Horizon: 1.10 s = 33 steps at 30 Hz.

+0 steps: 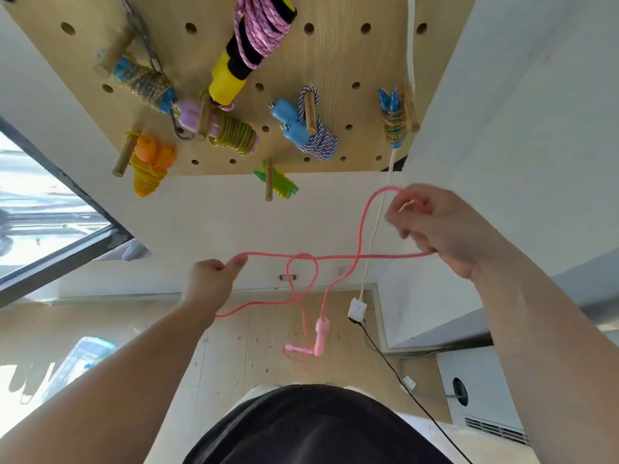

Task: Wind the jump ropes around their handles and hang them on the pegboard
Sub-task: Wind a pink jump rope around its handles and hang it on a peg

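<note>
My left hand (211, 279) pinches the pink jump rope (348, 256) and my right hand (435, 229) curls round a loop of it, the strand taut between them, a knot (303, 256) midway, handles (321, 333) dangling below. I judge untangling comes before winding: loosen that knot, then wind and reach for the pegboard (335, 55) above.

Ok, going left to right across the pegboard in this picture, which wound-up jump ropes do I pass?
orange-handled yellow rope bundle → lilac-handled green rope bundle → blue-handled blue-and-white rope bundle → blue-handled multicoloured rope bundle. Others overlap.
</note>
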Tool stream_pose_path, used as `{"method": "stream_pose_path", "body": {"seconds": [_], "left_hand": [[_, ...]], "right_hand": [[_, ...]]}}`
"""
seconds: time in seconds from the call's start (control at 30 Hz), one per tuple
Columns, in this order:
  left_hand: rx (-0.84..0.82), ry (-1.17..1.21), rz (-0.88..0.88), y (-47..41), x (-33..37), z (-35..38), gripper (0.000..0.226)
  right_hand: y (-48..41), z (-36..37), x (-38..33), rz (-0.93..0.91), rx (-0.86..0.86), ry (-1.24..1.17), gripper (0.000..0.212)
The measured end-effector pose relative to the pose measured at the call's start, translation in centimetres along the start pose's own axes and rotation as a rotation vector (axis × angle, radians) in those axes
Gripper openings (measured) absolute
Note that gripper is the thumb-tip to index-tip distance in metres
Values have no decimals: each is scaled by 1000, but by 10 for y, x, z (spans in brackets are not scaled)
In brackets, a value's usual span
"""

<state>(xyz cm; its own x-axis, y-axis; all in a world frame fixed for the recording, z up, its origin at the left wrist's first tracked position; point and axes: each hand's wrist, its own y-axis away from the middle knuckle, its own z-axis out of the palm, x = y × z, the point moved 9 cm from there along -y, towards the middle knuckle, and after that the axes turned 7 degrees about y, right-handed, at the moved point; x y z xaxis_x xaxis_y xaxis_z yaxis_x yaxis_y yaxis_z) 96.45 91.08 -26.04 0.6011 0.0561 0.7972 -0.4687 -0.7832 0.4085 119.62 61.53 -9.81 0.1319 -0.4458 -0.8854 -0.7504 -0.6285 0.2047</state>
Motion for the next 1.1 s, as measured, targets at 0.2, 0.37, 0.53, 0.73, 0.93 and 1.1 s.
{"method": "stream_pose_path", "body": {"seconds": [0.2, 0.37, 0.53, 0.73, 0.93, 1.1], "left_hand": [[-233, 215, -207, -19, -25, -8, 57], [-167, -510, 118, -54, -51, -48, 25], [-178, -802, 62, -74, -107, -88, 29], [-590, -488, -99, -50, -116, -48, 74], [-1017, 144, 347, 65, 50, 31, 61], [-684, 422, 89, 38, 43, 35, 31]], "right_hand": [[8, 45, 44, 226, 39, 228, 37], [15, 71, 58, 309, 172, -815, 56], [16, 86, 30, 176, 242, -1240, 54], [13, 149, -30, 121, -186, -963, 50], [19, 204, -67, 167, -383, -650, 57], [16, 162, -62, 174, -147, -371, 45]]}}
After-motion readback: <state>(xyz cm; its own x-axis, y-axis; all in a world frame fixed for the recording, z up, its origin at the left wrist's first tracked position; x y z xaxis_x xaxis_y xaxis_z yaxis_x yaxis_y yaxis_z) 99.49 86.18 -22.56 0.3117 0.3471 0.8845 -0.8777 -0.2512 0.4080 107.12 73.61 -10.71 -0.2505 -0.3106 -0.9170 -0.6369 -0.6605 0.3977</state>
